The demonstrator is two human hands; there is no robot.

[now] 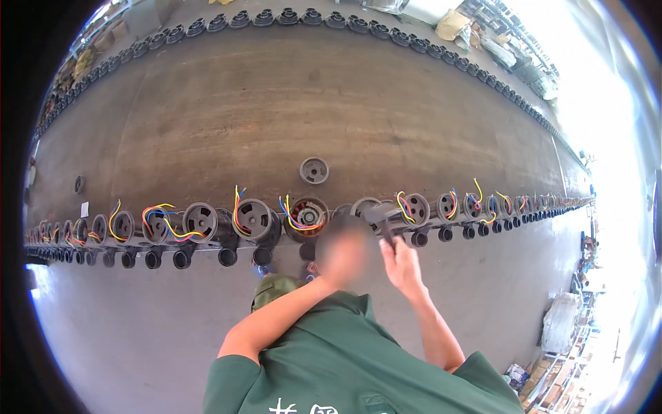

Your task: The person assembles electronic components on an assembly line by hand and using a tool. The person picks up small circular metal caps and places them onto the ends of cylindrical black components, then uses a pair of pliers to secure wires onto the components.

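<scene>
along the near edge of a long brown surface (276, 103), scuffed and streaked, stands a row of black round motors (254, 219). their casings are smooth and dark; several tops are flat discs with cut-out slots, and short pipes (262, 256) with round mouths jut past the edge. thin wires (239, 210) in yellow, red and blue curl loosely from them. one open motor (307, 216), just left of the hands, shows coppery windings around a pale ring. beyond it a loose lid (314, 170), round and slotted, lies on the surface.

the right hand (400, 264) is wrapped around the handle of a hammer (383, 215), its blunt dark head over the row; i cannot tell whether it touches a motor. the left hand (345, 255), near the motors and beside the hammer, is blurred, so i cannot tell whether it is closed or holding anything.

along the far edge runs a second line of black parts (264, 18). the person's green shirt (324, 345) is soft cloth with white writing cut by the lower edge. a small white paper (84, 209) at the left is too tiny to read.
</scene>
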